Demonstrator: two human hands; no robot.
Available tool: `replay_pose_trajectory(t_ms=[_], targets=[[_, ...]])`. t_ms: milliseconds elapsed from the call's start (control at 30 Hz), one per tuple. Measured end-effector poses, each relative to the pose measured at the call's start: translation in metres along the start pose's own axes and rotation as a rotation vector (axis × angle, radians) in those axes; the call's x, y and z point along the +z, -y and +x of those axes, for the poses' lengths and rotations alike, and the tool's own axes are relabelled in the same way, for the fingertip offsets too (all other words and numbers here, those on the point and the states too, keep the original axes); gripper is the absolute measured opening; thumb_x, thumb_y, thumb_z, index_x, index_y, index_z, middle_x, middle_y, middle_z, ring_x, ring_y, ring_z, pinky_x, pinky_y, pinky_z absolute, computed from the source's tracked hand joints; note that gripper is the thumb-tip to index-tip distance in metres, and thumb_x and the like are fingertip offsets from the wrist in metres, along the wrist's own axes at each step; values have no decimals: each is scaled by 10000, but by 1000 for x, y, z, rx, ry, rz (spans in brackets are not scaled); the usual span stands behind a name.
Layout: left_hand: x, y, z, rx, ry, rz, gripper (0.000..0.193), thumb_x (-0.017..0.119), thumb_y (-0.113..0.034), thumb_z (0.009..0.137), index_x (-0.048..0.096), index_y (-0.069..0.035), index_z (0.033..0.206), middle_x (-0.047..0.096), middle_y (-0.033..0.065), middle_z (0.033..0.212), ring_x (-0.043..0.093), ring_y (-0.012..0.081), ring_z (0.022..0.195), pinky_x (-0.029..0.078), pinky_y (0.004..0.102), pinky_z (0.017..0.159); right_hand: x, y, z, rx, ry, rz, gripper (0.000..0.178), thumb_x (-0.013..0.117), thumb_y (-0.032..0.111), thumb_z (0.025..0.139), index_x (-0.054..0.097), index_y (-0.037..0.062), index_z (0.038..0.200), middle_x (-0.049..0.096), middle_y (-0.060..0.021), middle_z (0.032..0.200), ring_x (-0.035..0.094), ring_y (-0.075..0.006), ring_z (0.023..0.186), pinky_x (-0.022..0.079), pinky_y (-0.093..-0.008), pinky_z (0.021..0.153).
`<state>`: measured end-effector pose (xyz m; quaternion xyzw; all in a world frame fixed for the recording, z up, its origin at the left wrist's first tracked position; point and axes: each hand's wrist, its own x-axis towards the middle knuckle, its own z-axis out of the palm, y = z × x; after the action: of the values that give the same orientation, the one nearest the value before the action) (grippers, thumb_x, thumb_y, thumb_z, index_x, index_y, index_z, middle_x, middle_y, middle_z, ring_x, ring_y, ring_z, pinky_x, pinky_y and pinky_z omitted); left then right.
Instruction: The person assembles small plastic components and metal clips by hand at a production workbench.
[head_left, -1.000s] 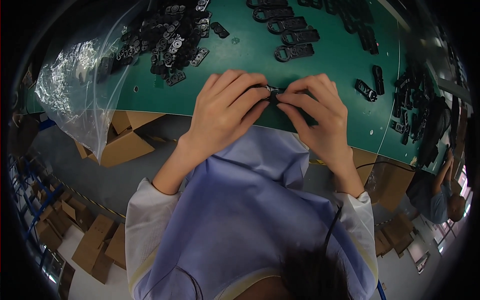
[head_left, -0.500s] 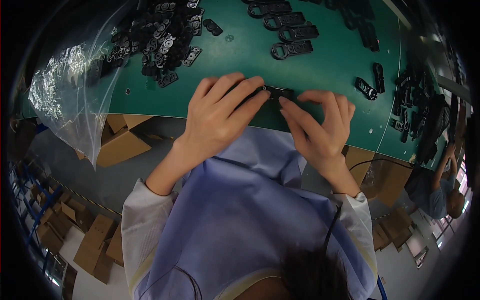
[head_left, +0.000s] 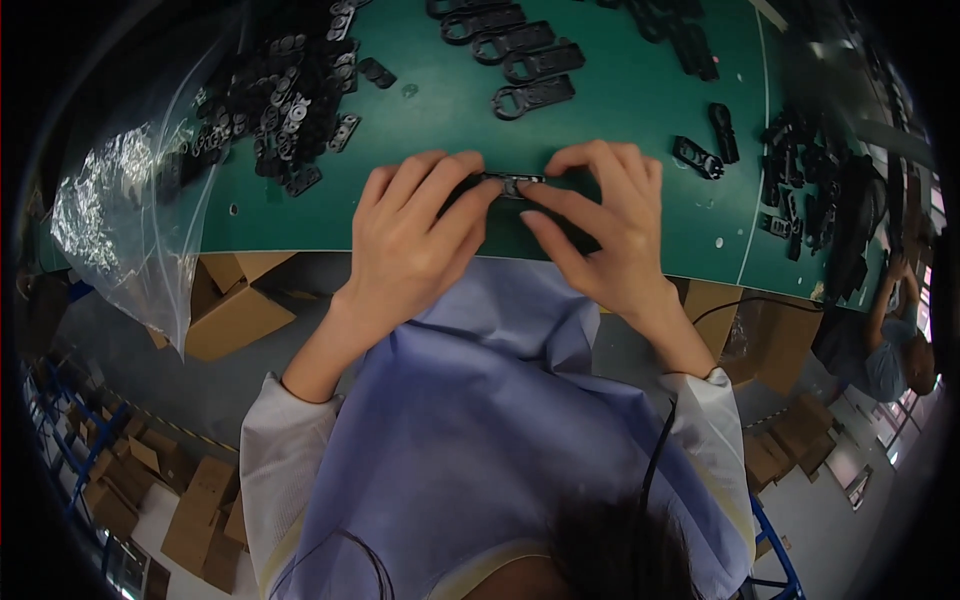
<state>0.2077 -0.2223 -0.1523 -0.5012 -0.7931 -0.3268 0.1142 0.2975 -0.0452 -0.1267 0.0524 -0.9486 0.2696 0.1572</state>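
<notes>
In front of me, over the near part of the green table, is a small black plastic part (head_left: 512, 187) with pale, shiny bits on its near side. My left hand (head_left: 412, 225) grips its left end, thumb toward me and the other fingers curled behind. At the right end, my right hand (head_left: 612, 228) has its index fingertip pressed on the near side and another fingertip by the far edge. The right thumb stands apart from the part. My fingers cover both ends.
A heap of small black parts (head_left: 285, 115) lies far left beside a clear plastic bag (head_left: 125, 200). Black ring-ended housings (head_left: 532, 95) line the far middle. Two black pieces (head_left: 697, 157) and another pile (head_left: 800, 185) lie right. Cardboard boxes (head_left: 240, 315) sit below the table; another person (head_left: 890, 345) is far right.
My right index fingertip has come onto the black part, where it was beside it before. The part now shows its pale, shiny bits. The whole view has shifted slightly.
</notes>
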Motion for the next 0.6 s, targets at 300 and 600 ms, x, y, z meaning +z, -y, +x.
replay_pose_trajectory(t_ms=[300,600], targets=[[9,10,39,-77,4,92,208,699,-38,719,646,-71,918,581,35,981,560,209,848,410,322,683,-51,-63,-41,257,-242,-367,272,725,2,705,686,46,971,613,-80,993,557,-264,799,454,-330,726],[5,10,26,-50,-219,-55,261,710,5,685,665,-73,930,612,50,982,578,229,818,447,327,666,13,-8,-12,-27,-58,145,180,702,-60,705,600,-13,845,622,-129,1053,597,-311,1087,488,-371,874]])
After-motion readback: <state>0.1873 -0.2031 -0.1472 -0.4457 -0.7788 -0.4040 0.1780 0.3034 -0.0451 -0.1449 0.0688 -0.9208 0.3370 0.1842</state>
